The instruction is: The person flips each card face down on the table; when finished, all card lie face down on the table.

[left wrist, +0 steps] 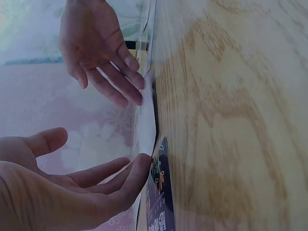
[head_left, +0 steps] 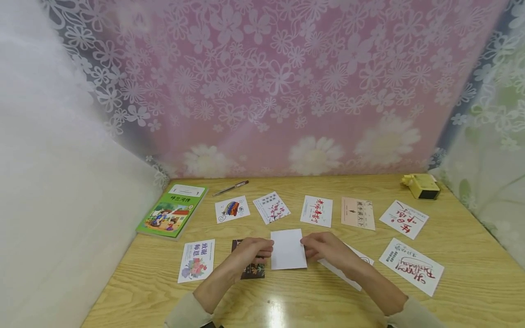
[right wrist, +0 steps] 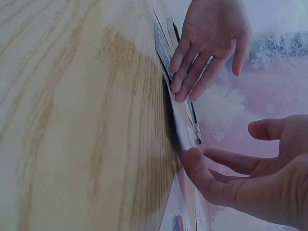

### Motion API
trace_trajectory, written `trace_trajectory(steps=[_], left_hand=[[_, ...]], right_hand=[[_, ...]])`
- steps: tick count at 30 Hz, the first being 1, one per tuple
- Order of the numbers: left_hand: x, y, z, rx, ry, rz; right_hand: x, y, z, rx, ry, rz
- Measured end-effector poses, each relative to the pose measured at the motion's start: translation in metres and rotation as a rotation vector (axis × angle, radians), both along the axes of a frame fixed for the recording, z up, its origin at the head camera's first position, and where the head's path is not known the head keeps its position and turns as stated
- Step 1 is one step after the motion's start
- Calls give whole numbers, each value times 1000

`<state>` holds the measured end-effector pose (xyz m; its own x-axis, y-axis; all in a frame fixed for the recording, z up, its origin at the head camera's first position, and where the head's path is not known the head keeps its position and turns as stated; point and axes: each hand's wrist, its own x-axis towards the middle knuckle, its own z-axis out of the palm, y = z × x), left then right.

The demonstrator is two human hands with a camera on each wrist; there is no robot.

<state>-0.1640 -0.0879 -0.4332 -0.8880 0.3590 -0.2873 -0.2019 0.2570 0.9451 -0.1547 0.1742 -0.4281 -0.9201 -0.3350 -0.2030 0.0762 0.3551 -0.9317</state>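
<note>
Two hands meet over one blank white card [head_left: 288, 248] lying flat near the front middle of the table [head_left: 471, 282]. The left hand [head_left: 251, 249] touches the card's left edge with straight, relaxed fingers [left wrist: 126, 179]; the right hand [head_left: 324, 246] touches its right edge the same way, fingers [right wrist: 192, 166] extended, nothing pinched. The card sits directly between them, long axis running away from the person, both hands equally close. A dark card [head_left: 251, 269] lies partly under the left hand; printed cards fan out beyond, with a book [head_left: 172, 210] at far left.
</note>
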Motion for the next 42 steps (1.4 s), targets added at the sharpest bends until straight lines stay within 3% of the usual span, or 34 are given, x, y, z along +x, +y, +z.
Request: trace_trajectory(steps=[6, 10, 19, 25, 33, 42], left_hand=[[4, -1, 0, 13, 8, -28], [5, -1, 2, 38, 2, -39], [7, 17, 6, 224, -44, -118], [2, 33, 9, 290, -74, -139], [-11, 53, 16, 313, -62, -193], [-24, 77, 12, 322, -90, -225]], right_hand=[[2, 13, 8, 19, -18, -32], [3, 29, 13, -31, -14, -14], [5, 70, 11, -137, -15, -29], [13, 99, 6, -164, -30, -32], [28, 137, -9, -364, -36, 52], [39, 159, -16, -363, -157, -20]])
